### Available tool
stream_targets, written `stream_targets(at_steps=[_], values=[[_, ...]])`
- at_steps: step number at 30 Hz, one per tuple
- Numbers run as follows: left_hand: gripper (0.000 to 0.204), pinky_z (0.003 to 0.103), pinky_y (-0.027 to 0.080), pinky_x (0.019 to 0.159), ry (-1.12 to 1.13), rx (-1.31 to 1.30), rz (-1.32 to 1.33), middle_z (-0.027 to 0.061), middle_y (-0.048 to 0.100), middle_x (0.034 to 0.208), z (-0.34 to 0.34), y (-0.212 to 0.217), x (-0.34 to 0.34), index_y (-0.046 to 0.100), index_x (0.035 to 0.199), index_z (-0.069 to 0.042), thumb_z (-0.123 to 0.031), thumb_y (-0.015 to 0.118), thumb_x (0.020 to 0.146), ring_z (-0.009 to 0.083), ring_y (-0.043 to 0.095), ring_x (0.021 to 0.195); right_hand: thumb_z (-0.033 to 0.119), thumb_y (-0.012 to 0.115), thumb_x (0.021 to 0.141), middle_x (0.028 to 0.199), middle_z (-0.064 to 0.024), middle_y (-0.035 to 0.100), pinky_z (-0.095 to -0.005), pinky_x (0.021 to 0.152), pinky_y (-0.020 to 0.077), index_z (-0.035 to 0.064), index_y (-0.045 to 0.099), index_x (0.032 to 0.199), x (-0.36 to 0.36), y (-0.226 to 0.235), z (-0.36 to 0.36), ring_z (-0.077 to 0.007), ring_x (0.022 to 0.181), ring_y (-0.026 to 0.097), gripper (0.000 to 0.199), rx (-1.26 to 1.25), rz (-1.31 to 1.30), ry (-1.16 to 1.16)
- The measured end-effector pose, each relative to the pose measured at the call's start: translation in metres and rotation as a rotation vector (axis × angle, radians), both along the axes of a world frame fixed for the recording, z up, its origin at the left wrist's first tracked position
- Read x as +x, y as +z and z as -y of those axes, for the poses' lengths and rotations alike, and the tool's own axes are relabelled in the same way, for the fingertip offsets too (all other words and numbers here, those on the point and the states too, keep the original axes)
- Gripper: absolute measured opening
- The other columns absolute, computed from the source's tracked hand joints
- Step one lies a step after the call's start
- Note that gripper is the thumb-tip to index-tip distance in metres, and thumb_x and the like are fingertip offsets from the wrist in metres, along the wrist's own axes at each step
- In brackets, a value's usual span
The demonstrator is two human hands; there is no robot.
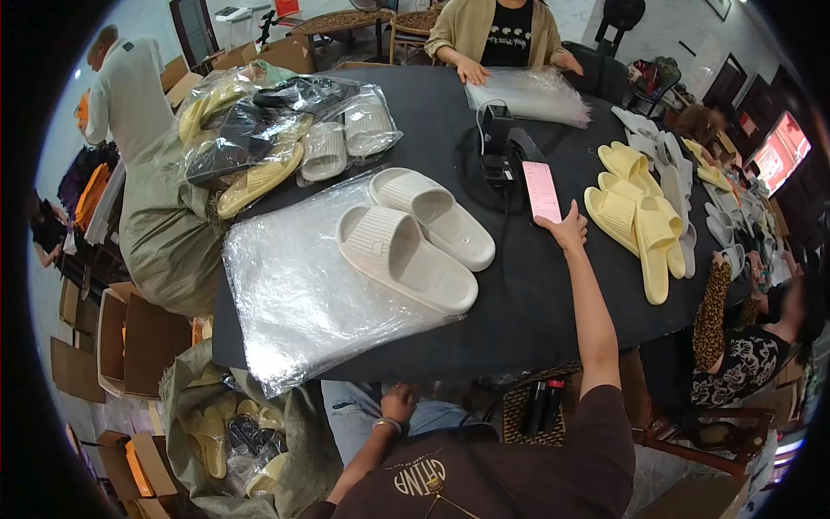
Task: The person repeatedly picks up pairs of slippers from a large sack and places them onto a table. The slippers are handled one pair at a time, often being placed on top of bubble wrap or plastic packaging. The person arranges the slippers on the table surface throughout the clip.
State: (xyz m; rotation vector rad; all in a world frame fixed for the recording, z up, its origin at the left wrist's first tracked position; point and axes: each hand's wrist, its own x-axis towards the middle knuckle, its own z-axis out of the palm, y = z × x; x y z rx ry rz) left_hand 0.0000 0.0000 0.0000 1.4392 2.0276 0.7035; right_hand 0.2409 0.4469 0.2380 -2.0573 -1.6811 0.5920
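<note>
My right hand (566, 230) reaches across the dark-covered table and grips the lower corner of a smartphone (543, 190) with a lit pink screen. The phone leans up beside a black device. My left hand (399, 404) rests low on my lap, its fingers curled, and I see nothing in it. Between my arms, a pair of off-white slippers, the near slipper (408, 259) and the far slipper (434, 216), lies on a stack of clear plastic bags (294, 294). Both toes point to the lower right.
Bagged slippers (324, 151) are heaped at the far left. Yellow slippers (635, 212) and grey ones line the right side. Across the table, a person (497, 39) handles clear bags (532, 95). A woven sack (186, 406) of slippers stands lower left. A black cable crosses the tablecloth.
</note>
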Motion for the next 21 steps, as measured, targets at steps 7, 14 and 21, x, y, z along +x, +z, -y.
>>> stream_targets(at_steps=[7, 14, 21], values=[[0.022, 0.043, 0.05, 0.078, 0.042, 0.089, -0.063, 0.0107, 0.063, 0.099, -0.011, -0.008, -0.005, 0.065, 0.098, -0.014, -0.015, 0.061, 0.077, 0.0315, 0.061, 0.091, 0.066, 0.073, 0.059, 0.145, -0.0207, 0.022, -0.0528, 0.107, 0.0193, 0.0163, 0.016, 0.148, 0.008, -0.014, -0.017, -0.0403, 0.132, 0.024, 0.117, 0.097, -0.167, 0.007], [0.017, 0.043, 0.05, 0.073, 0.05, 0.144, -0.05, 0.0111, 0.063, 0.091, -0.003, -0.005, 0.001, 0.064, 0.092, -0.01, -0.015, 0.062, 0.076, 0.0326, 0.061, 0.084, 0.055, 0.066, 0.076, 0.14, -0.0218, 0.032, -0.0435, 0.107, 0.0271, 0.0071, 0.027, 0.144, 0.027, -0.031, -0.02, -0.0333, 0.129, 0.035, 0.092, 0.129, -0.302, 0.062], [0.017, 0.043, 0.051, 0.072, 0.057, 0.11, -0.079, 0.0109, 0.063, 0.091, -0.001, -0.001, 0.002, 0.064, 0.091, -0.01, -0.016, 0.062, 0.076, 0.0326, 0.062, 0.084, 0.043, 0.063, 0.084, 0.137, -0.0221, 0.032, -0.0349, 0.103, 0.0338, -0.0005, 0.026, 0.143, 0.025, -0.016, -0.008, -0.0275, 0.122, 0.042, 0.082, 0.129, -0.429, 0.088]])
